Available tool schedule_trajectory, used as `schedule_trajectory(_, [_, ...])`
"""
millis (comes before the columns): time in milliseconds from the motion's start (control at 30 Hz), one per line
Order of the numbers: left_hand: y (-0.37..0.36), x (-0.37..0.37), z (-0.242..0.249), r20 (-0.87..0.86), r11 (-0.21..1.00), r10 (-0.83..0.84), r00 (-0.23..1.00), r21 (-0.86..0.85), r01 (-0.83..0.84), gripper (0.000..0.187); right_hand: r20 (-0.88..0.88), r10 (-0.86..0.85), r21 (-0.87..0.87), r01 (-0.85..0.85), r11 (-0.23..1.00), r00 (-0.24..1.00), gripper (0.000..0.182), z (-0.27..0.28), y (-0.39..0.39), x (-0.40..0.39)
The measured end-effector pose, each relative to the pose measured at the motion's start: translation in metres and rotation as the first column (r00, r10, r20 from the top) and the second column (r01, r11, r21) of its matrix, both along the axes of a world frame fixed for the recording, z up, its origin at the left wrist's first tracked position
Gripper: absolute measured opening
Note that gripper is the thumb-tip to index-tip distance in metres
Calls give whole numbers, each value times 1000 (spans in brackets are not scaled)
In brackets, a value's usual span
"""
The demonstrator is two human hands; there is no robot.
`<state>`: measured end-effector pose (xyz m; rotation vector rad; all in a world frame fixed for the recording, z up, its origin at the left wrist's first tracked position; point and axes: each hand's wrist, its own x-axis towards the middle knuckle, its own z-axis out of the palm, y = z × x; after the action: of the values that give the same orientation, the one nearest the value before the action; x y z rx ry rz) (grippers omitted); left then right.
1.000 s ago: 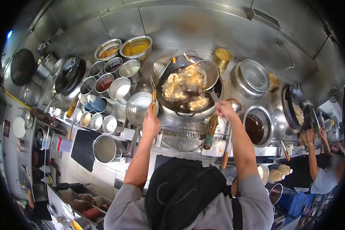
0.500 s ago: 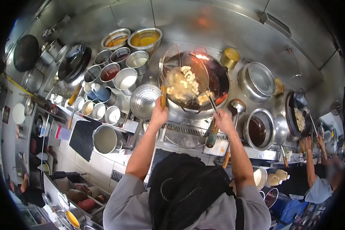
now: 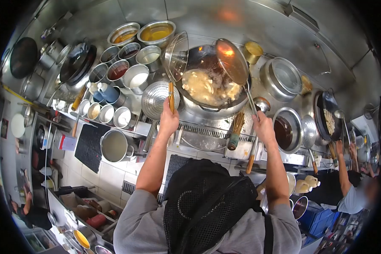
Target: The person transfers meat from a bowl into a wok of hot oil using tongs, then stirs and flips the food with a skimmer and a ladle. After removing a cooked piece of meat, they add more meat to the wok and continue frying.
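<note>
My left hand (image 3: 169, 121) is closed around the wooden handle of a wire strainer (image 3: 176, 55), its bowl tilted up over the wok's left rim. In my right hand (image 3: 264, 128) is the long metal handle of a skimmer (image 3: 233, 61). Its round, flat head is raised on edge over the wok's right side and reflects orange light. Pale food pieces (image 3: 203, 86) lie in bubbling, foaming liquid inside the dark wok (image 3: 199, 55). Whether the skimmer's head has holes is hard to make out.
Left of the wok stand a perforated ladle (image 3: 160, 100) and several metal pots of sauces and powders. A bamboo brush (image 3: 237, 129), a ladle (image 3: 262, 104) and a bowl of dark liquid (image 3: 285, 130) are on the right. Another person (image 3: 349, 186) works at a wok farther right.
My right hand has moved right, lifting the skimmer from over the food to the wok's right side. My left hand has shifted slightly left, and the strainer now tilts more upright.
</note>
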<state>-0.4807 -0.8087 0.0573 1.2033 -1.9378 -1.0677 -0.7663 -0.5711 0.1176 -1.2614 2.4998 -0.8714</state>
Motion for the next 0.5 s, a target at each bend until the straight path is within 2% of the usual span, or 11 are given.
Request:
schedule_trajectory(133, [-6, -4, -20, 38, 999, -15, 999, -34, 16, 62, -76, -99, 83, 105, 991, 992, 21, -13, 1, -14])
schedule_trajectory(200, [-5, -6, -39, 11, 989, -57, 998, -139, 58, 63, -74, -134, 108, 141, 984, 988, 23, -43, 0, -23])
schedule_trajectory(233, [-1, -6, -42, 9, 989, -56, 998, -140, 56, 63, 65, -133, 103, 126, 987, 989, 26, -48, -6, -19])
schedule_trajectory(267, [5, -9, -46, 13, 986, -71, 997, -153, 73, 64, 294, -223, 101, 202, 974, 929, 25, -55, -9, -9])
schedule_trajectory(333, [19, -18, -42, 17, 983, -86, 996, -164, 87, 65, 679, -184, 11, 240, 971, 711, 20, -58, -15, 15])
schedule_trajectory(367, [28, -23, -37, 74, 996, -81, 994, -34, 84, 67, 679, -184, 12, 240, 971, 711, 20, -62, -22, 23])
schedule_trajectory(400, [36, -29, -32, 132, 993, -83, 988, 96, 71, 68, 825, -113, -47, 266, 963, 553, 18, -69, -30, 31])
schedule_trajectory(433, [38, -37, -49, 57, 983, -90, 994, -156, 98, 71, 928, -23, -97, 303, 948, 371, 16, -71, -37, 40])
schedule_trajectory(467, [40, -44, -66, 60, 983, -86, 994, -156, 95, 71, 929, -21, -97, 300, 949, 369, 16, -72, -44, 48])
schedule_trajectory(500, [45, -53, -58, 25, 994, -103, 994, 27, 102, 70, 927, -33, -96, 321, 942, 375, 15, -69, -53, 56])
